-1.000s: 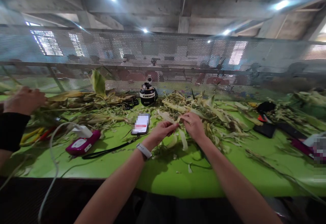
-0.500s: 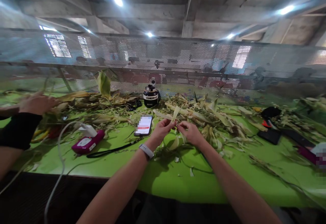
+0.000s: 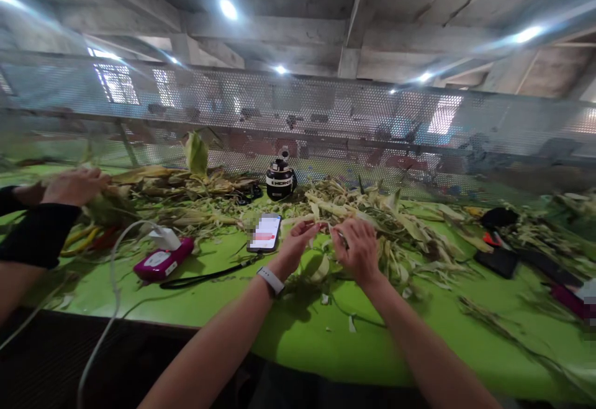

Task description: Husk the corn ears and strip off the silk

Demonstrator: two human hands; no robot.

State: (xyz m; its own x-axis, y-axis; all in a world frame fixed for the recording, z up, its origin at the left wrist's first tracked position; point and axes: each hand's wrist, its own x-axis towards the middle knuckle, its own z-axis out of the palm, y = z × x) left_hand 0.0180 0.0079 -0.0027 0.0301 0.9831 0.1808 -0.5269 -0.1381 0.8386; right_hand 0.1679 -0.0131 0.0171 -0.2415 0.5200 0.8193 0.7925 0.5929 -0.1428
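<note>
Above the green table [image 3: 298, 341], my left hand [image 3: 295, 247] pinches a pale strip of corn husk [image 3: 315, 211] between thumb and fingertips. A grey-white band circles that wrist. Close on its right is my right hand [image 3: 358, 251], fingers curled inward, with something small and dark partly showing in its grip that I cannot make out. A thin pale strand seems to run between the two hands. Behind them lies a heap of dried corn husks [image 3: 414, 235]. Under the hands are a curled husk piece [image 3: 321, 269] and small scraps.
Left of my hands lie a lit phone [image 3: 264, 233], a black strap [image 3: 205, 277] and a magenta power block [image 3: 164, 259] with a white plug and cable. A black bottle [image 3: 280, 182] stands behind. A co-worker's hands [image 3: 74, 185] work at far left. Perforated screen [image 3: 223, 105] behind.
My right hand has turned and closed, its knuckles now upward and the dark thing showing in it. My left hand keeps its pinch. The view has shifted slightly.
</note>
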